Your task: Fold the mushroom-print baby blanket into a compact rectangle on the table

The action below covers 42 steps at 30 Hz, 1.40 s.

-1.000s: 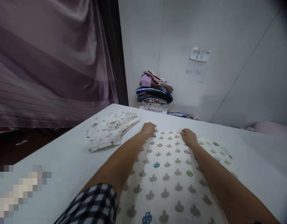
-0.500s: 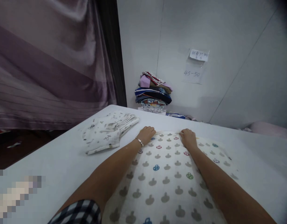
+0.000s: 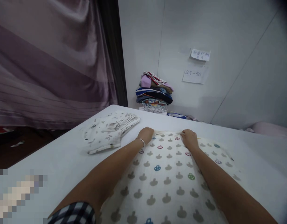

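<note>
A white cloth printed with grey, blue, red and green mushroom shapes stretches across the table towards me. At its far edge, my left hand is closed on the left side of the fabric; a bracelet circles that wrist. My right hand grips the same edge further right, with the fingers curled round it. Between the hands the edge is drawn fairly straight. Part of the cloth spreads out to the right of my right forearm. The near end runs out of view below.
Left of my hands, a folded white printed cloth lies on the white table. A stack of folded textiles stands beyond the far edge, by the wall. A purple curtain hangs at left. Paper notes are on the wall.
Almost nothing differs. The whole view has shifted slightly, and both hands keep their hold on the far edge of the cloth.
</note>
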Each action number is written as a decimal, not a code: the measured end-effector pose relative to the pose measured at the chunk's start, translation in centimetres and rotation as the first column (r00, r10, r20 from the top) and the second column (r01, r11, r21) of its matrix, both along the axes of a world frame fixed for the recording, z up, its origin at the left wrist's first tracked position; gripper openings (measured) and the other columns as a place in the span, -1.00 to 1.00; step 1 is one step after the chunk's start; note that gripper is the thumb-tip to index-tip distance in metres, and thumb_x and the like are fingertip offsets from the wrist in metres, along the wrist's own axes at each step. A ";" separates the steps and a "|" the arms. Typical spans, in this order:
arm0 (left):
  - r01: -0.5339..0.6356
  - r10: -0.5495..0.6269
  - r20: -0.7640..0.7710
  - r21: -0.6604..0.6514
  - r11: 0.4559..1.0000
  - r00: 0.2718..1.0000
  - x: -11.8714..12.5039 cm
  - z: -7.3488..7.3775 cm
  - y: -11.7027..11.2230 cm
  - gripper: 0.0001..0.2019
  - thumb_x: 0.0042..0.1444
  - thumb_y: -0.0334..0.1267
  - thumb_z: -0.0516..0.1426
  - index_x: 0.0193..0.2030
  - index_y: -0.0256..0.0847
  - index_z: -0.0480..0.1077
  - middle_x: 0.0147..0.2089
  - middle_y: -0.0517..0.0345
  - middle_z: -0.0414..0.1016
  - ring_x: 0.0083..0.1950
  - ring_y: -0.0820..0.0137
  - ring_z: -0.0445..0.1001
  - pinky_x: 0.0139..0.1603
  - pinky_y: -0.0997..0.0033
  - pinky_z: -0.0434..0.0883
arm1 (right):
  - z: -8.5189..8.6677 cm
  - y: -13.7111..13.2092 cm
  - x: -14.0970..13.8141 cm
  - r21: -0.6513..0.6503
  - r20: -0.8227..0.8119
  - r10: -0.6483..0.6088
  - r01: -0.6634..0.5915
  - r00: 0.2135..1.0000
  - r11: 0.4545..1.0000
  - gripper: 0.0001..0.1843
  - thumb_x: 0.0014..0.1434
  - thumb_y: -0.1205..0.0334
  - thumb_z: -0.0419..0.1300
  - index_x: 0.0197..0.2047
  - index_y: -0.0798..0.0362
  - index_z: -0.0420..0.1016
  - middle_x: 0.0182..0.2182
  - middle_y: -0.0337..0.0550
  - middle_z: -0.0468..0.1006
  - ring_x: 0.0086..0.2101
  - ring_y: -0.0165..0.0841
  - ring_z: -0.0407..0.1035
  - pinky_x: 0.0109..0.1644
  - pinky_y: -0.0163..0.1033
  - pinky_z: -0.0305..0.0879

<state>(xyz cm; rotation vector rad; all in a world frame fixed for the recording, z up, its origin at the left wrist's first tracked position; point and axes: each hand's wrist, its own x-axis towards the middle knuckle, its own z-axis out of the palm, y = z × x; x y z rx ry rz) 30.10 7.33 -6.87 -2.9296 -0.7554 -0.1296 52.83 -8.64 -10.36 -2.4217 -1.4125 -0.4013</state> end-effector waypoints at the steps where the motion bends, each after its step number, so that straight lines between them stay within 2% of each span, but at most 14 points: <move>1: 0.002 -0.002 -0.009 0.002 1.000 1.000 0.2 0.0 0.1 -0.78 0.17 -0.41 -0.06 -0.25 -0.25 0.42 -0.22 -0.01 0.49 -0.12 0.29 0.38 -0.14 0.33 0.26 | 0.0 0.0 0.0 0.000 -0.003 0.000 0.000 1.000 1.000 -0.85 0.19 0.28 0.04 -0.22 0.09 0.40 -0.24 -0.06 0.45 -0.16 -0.26 0.27 -0.09 -0.19 -0.01; 5: 0.001 -0.001 -0.046 0.007 1.000 0.999 0.7 0.4 0.4 -0.78 0.17 -0.30 -0.03 -0.30 -0.21 0.45 -0.23 0.00 0.51 -0.08 0.25 0.35 -0.06 0.24 0.19 | -0.1 0.0 0.2 0.000 -0.012 0.014 -0.014 1.000 1.000 -0.86 0.20 0.28 0.03 -0.23 0.09 0.39 -0.24 -0.07 0.46 -0.16 -0.26 0.27 -0.09 -0.19 -0.02; 8: -0.023 0.023 -0.073 0.002 1.000 0.997 1.1 1.0 0.8 -0.81 0.13 -0.31 0.01 -0.34 -0.21 0.45 -0.23 0.01 0.51 -0.08 0.26 0.36 -0.02 0.21 0.15 | -0.3 0.0 0.4 -0.005 -0.012 0.022 -0.022 1.000 1.000 -0.85 0.20 0.27 0.03 -0.24 0.09 0.39 -0.25 -0.08 0.46 -0.17 -0.26 0.27 -0.10 -0.18 -0.02; 13: -0.136 0.135 -0.053 -0.019 0.990 0.989 1.9 2.0 2.2 -0.81 0.11 -0.31 0.00 -0.25 -0.22 0.43 -0.18 -0.03 0.51 -0.01 0.19 0.33 0.12 0.03 0.00 | -0.6 0.1 0.6 0.012 -0.014 0.031 -0.030 0.999 0.999 -0.84 0.20 0.26 0.02 -0.22 0.08 0.40 -0.24 -0.08 0.46 -0.16 -0.27 0.28 -0.09 -0.18 -0.02; 16: -0.215 0.213 -0.038 -0.067 0.974 0.976 2.4 1.8 2.9 -0.77 0.15 -0.28 -0.05 -0.21 -0.19 0.42 -0.15 -0.02 0.52 0.04 0.17 0.31 0.16 -0.08 -0.10 | -0.6 0.1 0.5 0.023 -0.019 0.046 -0.046 0.999 0.999 -0.84 0.20 0.27 0.02 -0.22 0.08 0.39 -0.24 -0.09 0.46 -0.16 -0.27 0.28 -0.08 -0.19 -0.02; 20: -0.249 0.246 -0.034 -0.173 0.953 0.969 2.7 1.1 3.2 -0.72 0.18 -0.23 -0.11 -0.20 -0.13 0.42 -0.15 0.08 0.53 0.00 0.23 0.37 0.18 -0.09 -0.06 | -0.5 0.2 0.5 0.028 -0.040 0.035 -0.034 0.999 0.999 -0.84 0.20 0.27 0.01 -0.21 0.09 0.38 -0.24 -0.09 0.47 -0.16 -0.27 0.28 -0.07 -0.18 -0.03; 23: -0.228 0.231 -0.020 -0.245 0.942 0.973 2.6 1.3 3.2 -0.66 0.19 -0.06 -0.14 -0.21 -0.04 0.43 -0.18 0.18 0.54 -0.02 0.28 0.39 0.22 -0.08 -0.11 | -0.4 0.3 0.5 0.017 -0.068 0.028 -0.027 0.997 0.999 -0.84 0.21 0.28 0.00 -0.22 0.08 0.38 -0.23 -0.08 0.47 -0.16 -0.28 0.30 -0.05 -0.19 -0.03; 26: -0.205 0.211 -0.011 -0.301 0.932 0.977 2.8 2.1 2.8 -0.51 0.15 0.13 -0.18 -0.32 -0.04 0.48 -0.21 0.17 0.55 -0.02 0.26 0.40 0.25 -0.11 -0.23 | -0.4 0.3 0.5 -0.006 -0.094 0.018 -0.019 0.995 1.000 -0.83 0.21 0.27 0.00 -0.22 0.09 0.38 -0.23 -0.07 0.48 -0.16 -0.28 0.31 -0.05 -0.19 -0.03; 29: -0.199 0.192 -0.051 -0.298 0.934 0.980 3.6 2.9 2.0 -0.43 0.15 0.16 -0.22 -0.42 -0.10 0.50 -0.29 0.10 0.56 -0.06 0.24 0.42 0.25 -0.14 -0.35 | -0.3 0.3 0.5 -0.014 -0.100 0.006 -0.008 0.995 1.000 -0.84 0.21 0.27 0.00 -0.22 0.09 0.38 -0.24 -0.07 0.49 -0.16 -0.28 0.31 -0.05 -0.19 -0.02; 33: -0.129 0.094 -0.144 -0.258 0.957 0.985 4.5 3.5 0.7 -0.49 0.07 0.19 -0.09 -0.48 -0.11 0.50 -0.33 0.09 0.55 -0.11 0.24 0.44 0.23 -0.17 -0.44 | -0.1 0.3 0.5 -0.020 -0.095 0.013 -0.015 0.995 1.000 -0.83 0.22 0.27 -0.01 -0.22 0.09 0.38 -0.25 -0.08 0.49 -0.17 -0.28 0.32 -0.05 -0.19 -0.02; 36: -0.082 0.040 -0.179 -0.236 0.968 0.983 4.5 3.5 0.1 -0.59 0.05 0.13 0.00 -0.45 -0.10 0.51 -0.32 0.11 0.55 -0.12 0.25 0.45 0.24 -0.16 -0.41 | -0.1 0.2 0.4 -0.015 -0.094 0.025 -0.026 0.995 1.000 -0.84 0.21 0.28 -0.01 -0.23 0.09 0.39 -0.24 -0.08 0.49 -0.17 -0.28 0.32 -0.06 -0.19 -0.02; 40: -0.017 -0.010 -0.139 -0.194 0.981 0.990 4.0 3.0 -0.1 -0.75 0.06 -0.09 0.03 -0.38 -0.11 0.50 -0.17 0.08 0.53 -0.02 0.23 0.40 0.25 -0.12 -0.26 | -0.1 0.2 0.4 -0.002 -0.097 0.020 -0.020 0.995 1.000 -0.83 0.21 0.28 0.00 -0.22 0.09 0.39 -0.24 -0.08 0.49 -0.17 -0.28 0.33 -0.05 -0.20 -0.02; 42: 0.019 -0.042 -0.156 -0.145 0.989 0.987 3.9 2.8 -0.3 -0.78 0.05 -0.19 0.02 -0.34 -0.14 0.49 -0.18 0.05 0.53 -0.03 0.23 0.41 0.25 -0.11 -0.23 | -0.1 0.2 0.4 -0.003 -0.098 0.019 -0.020 0.995 1.000 -0.83 0.21 0.27 0.00 -0.22 0.09 0.39 -0.23 -0.08 0.50 -0.17 -0.28 0.33 -0.05 -0.19 -0.02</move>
